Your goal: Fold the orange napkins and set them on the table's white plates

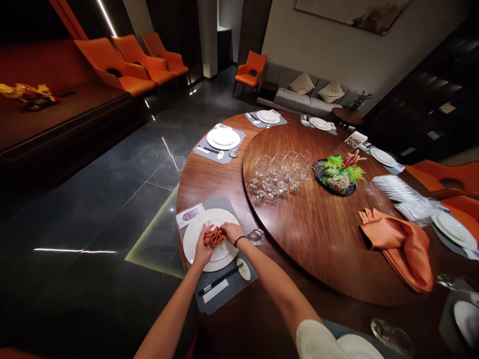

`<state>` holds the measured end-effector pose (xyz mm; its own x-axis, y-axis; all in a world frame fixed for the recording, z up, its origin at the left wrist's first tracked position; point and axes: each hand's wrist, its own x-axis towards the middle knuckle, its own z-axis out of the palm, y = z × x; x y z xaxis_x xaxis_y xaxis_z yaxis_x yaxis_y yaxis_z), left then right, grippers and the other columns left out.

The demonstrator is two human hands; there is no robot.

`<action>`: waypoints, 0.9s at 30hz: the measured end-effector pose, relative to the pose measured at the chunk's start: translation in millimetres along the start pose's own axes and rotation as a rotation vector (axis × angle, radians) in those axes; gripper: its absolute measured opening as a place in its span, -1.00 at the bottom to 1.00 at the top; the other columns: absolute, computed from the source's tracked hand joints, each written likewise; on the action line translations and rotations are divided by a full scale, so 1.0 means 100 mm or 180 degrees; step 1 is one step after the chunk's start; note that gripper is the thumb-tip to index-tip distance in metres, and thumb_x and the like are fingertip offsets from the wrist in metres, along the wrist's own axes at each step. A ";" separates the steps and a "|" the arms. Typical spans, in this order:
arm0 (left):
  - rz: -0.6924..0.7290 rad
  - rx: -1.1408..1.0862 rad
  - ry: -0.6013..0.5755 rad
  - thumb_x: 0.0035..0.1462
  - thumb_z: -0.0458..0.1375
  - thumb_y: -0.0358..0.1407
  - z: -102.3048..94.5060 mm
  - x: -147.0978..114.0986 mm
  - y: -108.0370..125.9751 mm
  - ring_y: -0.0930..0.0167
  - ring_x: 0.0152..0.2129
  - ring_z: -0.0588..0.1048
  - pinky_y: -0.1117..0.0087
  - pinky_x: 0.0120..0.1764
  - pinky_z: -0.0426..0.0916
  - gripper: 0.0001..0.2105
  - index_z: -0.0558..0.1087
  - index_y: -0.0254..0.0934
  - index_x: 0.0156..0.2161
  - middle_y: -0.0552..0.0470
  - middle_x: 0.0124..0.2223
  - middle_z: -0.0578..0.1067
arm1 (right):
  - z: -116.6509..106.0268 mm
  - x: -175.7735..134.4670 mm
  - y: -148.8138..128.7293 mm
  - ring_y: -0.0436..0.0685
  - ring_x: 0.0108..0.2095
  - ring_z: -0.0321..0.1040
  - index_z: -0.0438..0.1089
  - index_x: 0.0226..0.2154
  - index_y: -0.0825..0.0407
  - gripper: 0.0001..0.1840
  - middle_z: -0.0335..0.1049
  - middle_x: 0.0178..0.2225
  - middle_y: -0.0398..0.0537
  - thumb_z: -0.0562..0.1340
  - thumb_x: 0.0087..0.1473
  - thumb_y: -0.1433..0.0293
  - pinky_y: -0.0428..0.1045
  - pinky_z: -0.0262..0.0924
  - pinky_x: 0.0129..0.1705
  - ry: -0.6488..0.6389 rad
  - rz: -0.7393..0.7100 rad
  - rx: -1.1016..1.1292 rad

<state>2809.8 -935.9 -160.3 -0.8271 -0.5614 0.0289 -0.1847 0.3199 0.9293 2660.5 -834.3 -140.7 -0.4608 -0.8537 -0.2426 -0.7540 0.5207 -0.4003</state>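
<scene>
An orange cloth napkin (214,238), gathered into pleats, is between my two hands over a white plate (190,244). My left hand (203,248) grips its left side, and my right hand (231,232) pinches it from the right. The plate lies on a grey placemat (239,286). Below the plate are black chopsticks (220,280) and a white spoon (244,269). A printed card (190,215) lies at the plate's upper left. A small glass (256,236) stands just right of my right wrist.
Several wine glasses (279,172) cluster on the round turntable (299,239), near a plant centrepiece (340,174). More orange napkins (402,247) lie heaped at its right, by plastic-wrapped items (402,194). Other place settings (223,137) ring the table. Orange chairs (130,70) stand beyond.
</scene>
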 end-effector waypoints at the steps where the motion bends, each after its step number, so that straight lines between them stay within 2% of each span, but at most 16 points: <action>1: 0.0018 -0.0002 -0.0047 -0.05 0.18 -0.34 -0.02 -0.06 -0.04 0.18 0.34 -0.10 -0.05 0.29 -0.02 -0.30 0.06 -0.20 0.22 -0.18 0.33 0.13 | 0.04 0.01 0.01 0.09 -0.21 0.37 0.46 -0.21 -0.08 -0.79 0.46 -0.18 -0.05 0.11 0.21 0.32 -0.06 0.14 -0.26 -0.0016 0.0022 0.0000; 3: 0.0082 -0.0059 -0.0099 -0.15 0.25 -0.31 -0.08 -0.20 -0.13 0.10 0.35 -0.23 -0.06 0.30 -0.11 -0.01 -0.22 -0.22 0.34 -0.22 0.41 -0.18 | 0.09 0.00 0.04 0.08 -0.20 0.36 0.46 -0.20 -0.09 -0.78 0.46 -0.17 -0.08 0.10 0.21 0.33 -0.08 0.13 -0.23 -0.0052 0.0037 0.0015; 5: 0.0063 -0.0226 -0.0042 -0.18 0.23 -0.35 -0.15 -0.33 -0.19 0.09 0.35 -0.24 -0.04 0.30 -0.10 0.07 -0.33 -0.22 0.36 -0.20 0.42 -0.28 | 0.12 -0.01 0.06 0.07 -0.18 0.35 0.45 -0.16 -0.09 -0.75 0.46 -0.16 -0.10 0.08 0.21 0.36 -0.08 0.13 -0.20 -0.0082 0.0032 0.0034; 7: -0.0126 -0.0315 0.0090 -0.13 0.14 -0.40 -0.19 -0.40 -0.23 0.14 0.33 -0.08 0.00 0.26 0.05 -0.09 -0.15 -0.17 0.34 -0.15 0.39 -0.09 | 0.13 -0.01 0.06 0.07 -0.16 0.34 0.45 -0.14 -0.07 -0.73 0.45 -0.14 -0.10 0.07 0.21 0.38 -0.09 0.12 -0.18 -0.0109 0.0006 0.0054; 10: -0.0414 -0.0088 0.0159 0.03 0.08 -0.36 -0.20 -0.33 -0.24 0.19 0.18 0.20 0.08 0.07 0.31 -0.46 0.23 -0.17 0.17 -0.13 0.21 0.27 | 0.13 0.00 0.06 0.06 -0.16 0.32 0.45 -0.13 -0.04 -0.72 0.45 -0.13 -0.09 0.07 0.21 0.41 -0.11 0.10 -0.17 -0.0143 -0.0023 0.0062; 12: -0.0448 0.0164 0.0174 0.06 0.10 -0.29 -0.16 -0.22 -0.26 0.17 0.07 0.30 0.11 -0.06 0.38 -0.58 0.32 -0.20 0.07 -0.14 0.10 0.37 | 0.12 0.00 0.04 0.05 -0.16 0.31 0.45 -0.13 -0.02 -0.73 0.44 -0.13 -0.09 0.07 0.22 0.41 -0.12 0.09 -0.18 -0.0155 -0.0024 0.0051; 14: -0.0391 0.0422 0.0238 -0.01 0.17 -0.26 -0.12 -0.11 -0.28 0.14 0.01 0.35 0.09 -0.06 0.37 -0.57 0.34 -0.23 0.03 -0.16 0.03 0.41 | 0.12 -0.01 0.02 0.04 -0.16 0.30 0.45 -0.12 0.00 -0.72 0.44 -0.12 -0.10 0.05 0.24 0.41 -0.13 0.07 -0.18 -0.0147 -0.0015 0.0031; 18: -0.0369 0.0707 0.0293 -0.12 0.19 -0.35 -0.08 -0.01 -0.29 0.15 -0.11 0.42 0.07 -0.01 0.31 -0.55 0.35 -0.24 -0.03 -0.13 -0.08 0.48 | 0.12 -0.04 -0.04 0.02 -0.16 0.29 0.45 -0.12 0.08 -0.65 0.41 -0.16 -0.10 -0.02 0.30 0.40 -0.13 0.04 -0.18 -0.0111 0.0047 -0.0022; 24: -0.0619 0.0031 0.0477 -0.15 0.18 -0.35 -0.05 -0.02 -0.26 0.29 -0.21 0.49 0.31 -0.22 0.37 -0.52 0.26 -0.19 -0.03 -0.04 -0.12 0.49 | 0.08 -0.04 -0.07 0.05 -0.17 0.32 0.45 -0.14 0.01 -0.73 0.45 -0.15 -0.06 0.08 0.25 0.34 -0.11 0.11 -0.19 -0.0160 0.0096 -0.0057; 27: -0.0665 0.0057 0.0434 -0.17 0.17 -0.32 -0.03 -0.01 -0.33 0.29 -0.25 0.48 0.34 -0.27 0.36 -0.53 0.30 -0.22 -0.05 -0.04 -0.16 0.50 | 0.06 -0.06 -0.08 0.09 -0.15 0.34 0.45 -0.13 0.00 -0.72 0.45 -0.13 -0.03 0.06 0.25 0.35 -0.08 0.15 -0.19 -0.0176 0.0120 -0.0085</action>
<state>2818.1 -947.8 -189.8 -0.6909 -0.7141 -0.1126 -0.3545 0.1989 0.9136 2672.3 -833.9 -141.7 -0.4629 -0.8320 -0.3058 -0.7492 0.5516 -0.3666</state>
